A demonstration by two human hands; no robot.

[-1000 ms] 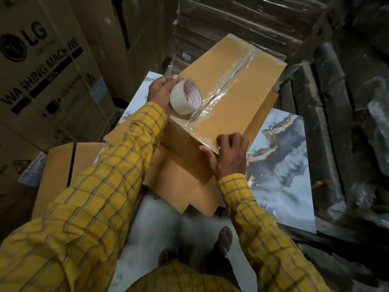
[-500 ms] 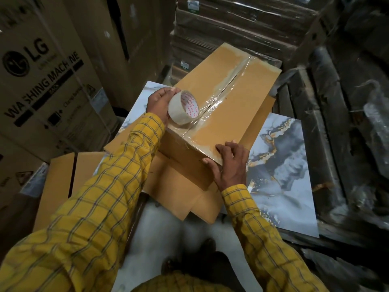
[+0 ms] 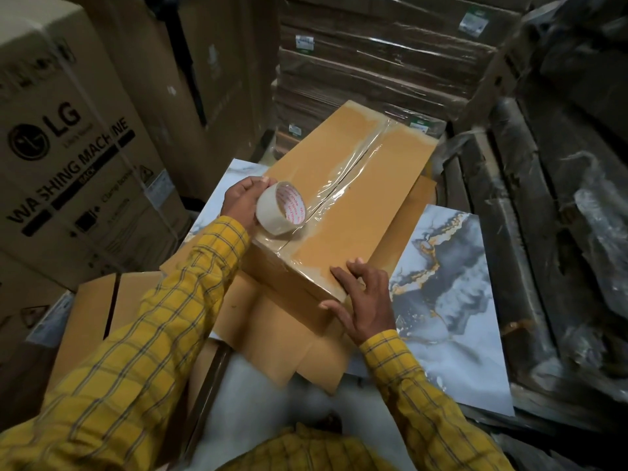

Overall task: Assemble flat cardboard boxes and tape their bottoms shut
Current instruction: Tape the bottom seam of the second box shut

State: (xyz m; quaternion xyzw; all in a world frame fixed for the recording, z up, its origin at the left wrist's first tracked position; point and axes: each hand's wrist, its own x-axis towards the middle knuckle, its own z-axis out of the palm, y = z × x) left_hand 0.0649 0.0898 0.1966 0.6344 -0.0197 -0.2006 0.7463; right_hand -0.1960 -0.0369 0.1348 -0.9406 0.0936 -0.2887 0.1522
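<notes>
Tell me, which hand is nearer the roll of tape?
Left. The left hand grips the roll of tape on top of the box; the right hand rests apart at the box's near right corner.

Big carton (image 3: 73,171), brand: "LG" beside a round logo, in black print on its side.
Big carton, product name: "WASHING MACHINE" in large black capitals running slantwise beneath the brand.
Big carton, small print: a dark bar and a line under the product name, too blurred to read.
Tape roll (image 3: 281,208), core: red lettering round the inner ring, too small to read.
Wrapped cardboard stacks (image 3: 384,62), labels: small white and green stickers, print unreadable.
</notes>
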